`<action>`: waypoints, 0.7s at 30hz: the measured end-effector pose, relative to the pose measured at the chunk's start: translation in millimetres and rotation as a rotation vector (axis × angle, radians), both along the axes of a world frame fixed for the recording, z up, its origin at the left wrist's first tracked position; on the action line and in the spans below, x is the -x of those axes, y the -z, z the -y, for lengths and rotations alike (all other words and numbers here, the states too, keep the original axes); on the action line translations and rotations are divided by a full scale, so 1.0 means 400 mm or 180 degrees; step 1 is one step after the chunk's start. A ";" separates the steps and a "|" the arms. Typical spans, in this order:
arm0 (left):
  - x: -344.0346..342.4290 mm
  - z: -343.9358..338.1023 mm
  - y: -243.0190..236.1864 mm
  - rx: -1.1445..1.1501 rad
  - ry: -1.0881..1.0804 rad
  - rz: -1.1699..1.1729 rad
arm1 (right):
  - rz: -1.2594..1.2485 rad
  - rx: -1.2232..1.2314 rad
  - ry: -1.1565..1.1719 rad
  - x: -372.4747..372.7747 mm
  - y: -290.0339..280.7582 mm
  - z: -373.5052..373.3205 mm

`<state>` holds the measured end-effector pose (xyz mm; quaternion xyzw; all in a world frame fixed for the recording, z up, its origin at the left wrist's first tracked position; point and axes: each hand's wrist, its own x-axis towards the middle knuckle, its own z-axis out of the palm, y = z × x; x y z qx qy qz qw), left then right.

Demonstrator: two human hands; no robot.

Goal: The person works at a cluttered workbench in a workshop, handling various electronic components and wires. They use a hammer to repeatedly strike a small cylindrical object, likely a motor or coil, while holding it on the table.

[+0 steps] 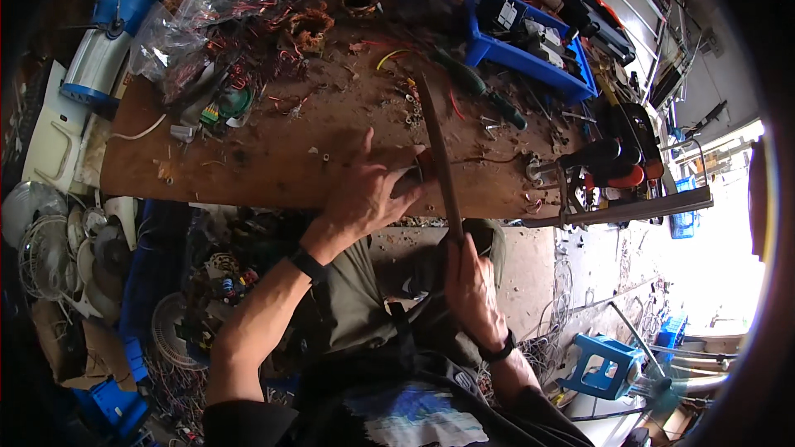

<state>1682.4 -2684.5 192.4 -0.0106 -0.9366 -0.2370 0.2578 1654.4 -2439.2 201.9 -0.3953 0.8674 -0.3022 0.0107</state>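
Note:
My right hand (474, 290) is wrapped round the lower end of a long, flat, brown bar (439, 141), which looks like wood. The bar points up and away over the front edge of the brown workbench (265, 153). Close beside it on the left, my left hand (364, 194) is at the bench edge, one finger raised and the others curled at a small dark, reddish piece (424, 164). The fingers and the bar partly hide that piece, so its kind does not show.
Tangled copper wire and clear plastic bags (224, 8) cover the bench's back left. A blue bin (530, 58) of parts is at the back right, near a green-handled tool (464, 74). Pliers (596, 153) hang at the right end. A blue stool (600, 364) stands lower right.

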 end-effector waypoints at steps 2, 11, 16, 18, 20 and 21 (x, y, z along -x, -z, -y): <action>-0.002 0.000 -0.006 -0.0072 -0.0070 0.0141 | 0.0100 0.0091 0.0030 0.046 -0.034 0.076; -0.001 -0.014 -0.004 -0.0156 -0.0244 0.0013 | 0.0404 -0.0098 0.0103 0.056 -0.019 0.072; 0.007 -0.008 0.020 -0.0082 -0.0309 0.0074 | -0.0286 -0.0269 -0.0146 -0.065 0.052 -0.128; 0.013 -0.003 0.032 -0.0009 -0.0260 -0.0136 | 0.0396 -0.0360 0.0124 -0.095 0.070 -0.170; 0.020 0.001 0.035 0.0041 -0.0163 -0.0392 | 0.0132 -0.0194 0.0034 -0.090 0.051 -0.156; 0.021 0.003 0.036 0.0101 -0.0113 -0.0519 | -0.0001 -0.0111 -0.0011 -0.081 0.043 -0.143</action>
